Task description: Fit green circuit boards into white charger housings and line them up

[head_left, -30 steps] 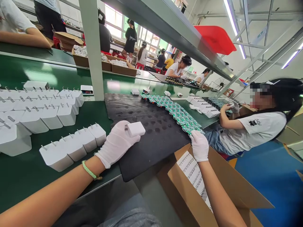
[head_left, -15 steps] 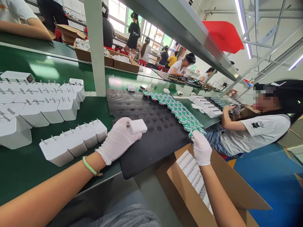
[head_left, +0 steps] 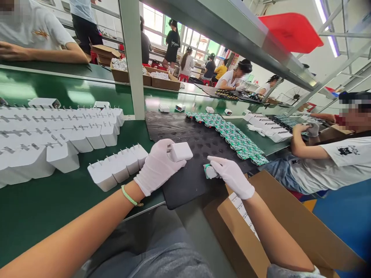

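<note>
My left hand (head_left: 158, 168), in a white glove, holds a white charger casing (head_left: 181, 151) on the black mat (head_left: 185, 189). My right hand (head_left: 232, 177), also gloved, pinches a small green circuit board (head_left: 210, 172) just above the mat's near edge, partly hidden by my fingers. Many more green boards (head_left: 228, 133) lie in an overlapping diagonal band across the mat. A short row of white pronged chargers (head_left: 116, 168) stands just left of my left hand, and a larger block of them (head_left: 60, 135) lies beyond it.
A green workbench (head_left: 43, 216) runs under everything. An open cardboard box (head_left: 278, 224) with white printed sheets (head_left: 242, 212) sits below my right arm. A co-worker (head_left: 333, 162) works at the right. A grey shelf post (head_left: 132, 61) rises behind the chargers.
My right hand has lifted a green board from the band and moved left over the mat. The view has turned slightly, shifting everything rightward. My left hand still holds the casing.
</note>
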The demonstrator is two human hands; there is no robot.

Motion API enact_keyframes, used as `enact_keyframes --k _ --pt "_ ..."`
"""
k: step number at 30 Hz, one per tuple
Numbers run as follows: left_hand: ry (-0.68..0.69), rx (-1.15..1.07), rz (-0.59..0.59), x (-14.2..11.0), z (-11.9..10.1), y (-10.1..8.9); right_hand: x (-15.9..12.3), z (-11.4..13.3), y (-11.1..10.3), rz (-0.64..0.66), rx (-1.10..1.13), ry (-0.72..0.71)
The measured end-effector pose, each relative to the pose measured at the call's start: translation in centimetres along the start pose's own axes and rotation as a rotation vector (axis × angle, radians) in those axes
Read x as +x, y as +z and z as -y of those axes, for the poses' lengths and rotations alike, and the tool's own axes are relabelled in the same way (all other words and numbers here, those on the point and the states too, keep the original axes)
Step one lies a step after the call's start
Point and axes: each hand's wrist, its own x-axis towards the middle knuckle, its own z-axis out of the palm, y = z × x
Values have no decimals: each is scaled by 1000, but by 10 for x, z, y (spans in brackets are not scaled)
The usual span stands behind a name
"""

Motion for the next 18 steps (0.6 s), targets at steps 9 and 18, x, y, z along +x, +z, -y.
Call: enact_keyframes --k 9,18 --pt "-106 -330 133 -17 -30 -31 -13 17 15 89 305 -12" --pt "-258 -613 162 -90 -25 -44 -56 70 33 401 875 41"
